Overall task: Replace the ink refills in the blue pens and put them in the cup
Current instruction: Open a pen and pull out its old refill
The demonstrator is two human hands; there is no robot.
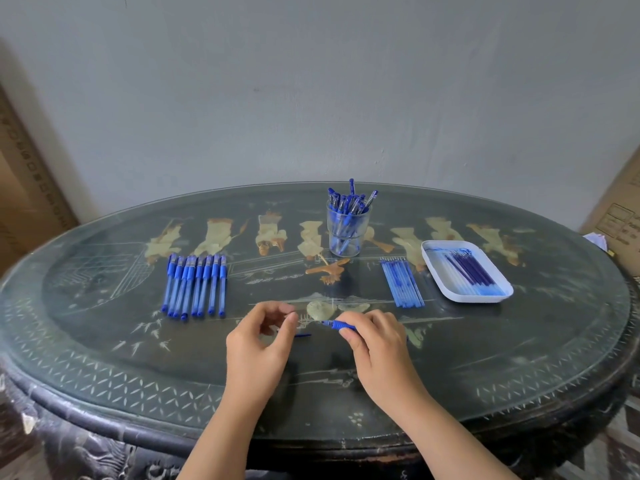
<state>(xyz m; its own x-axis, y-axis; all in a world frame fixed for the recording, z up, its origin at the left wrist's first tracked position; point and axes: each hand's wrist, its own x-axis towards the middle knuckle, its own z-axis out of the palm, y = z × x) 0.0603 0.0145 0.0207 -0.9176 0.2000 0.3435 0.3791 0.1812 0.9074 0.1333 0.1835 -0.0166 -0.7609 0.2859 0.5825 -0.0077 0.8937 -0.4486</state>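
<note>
Blue pen [337, 324] sits pretty much sideways, tip pointing left, gripped in the right hand [377, 344]; left hand [258, 344] is curled, can't tell if it's pinching anything.

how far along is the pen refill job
Done: many blue pens stand in the cup. In hand: the right hand holds one pen, the left hand poised at its tip; what it pinches, if anything, is unclear. Left: a row of pens lies untouched at left, with loose refills beside the tray.
</note>
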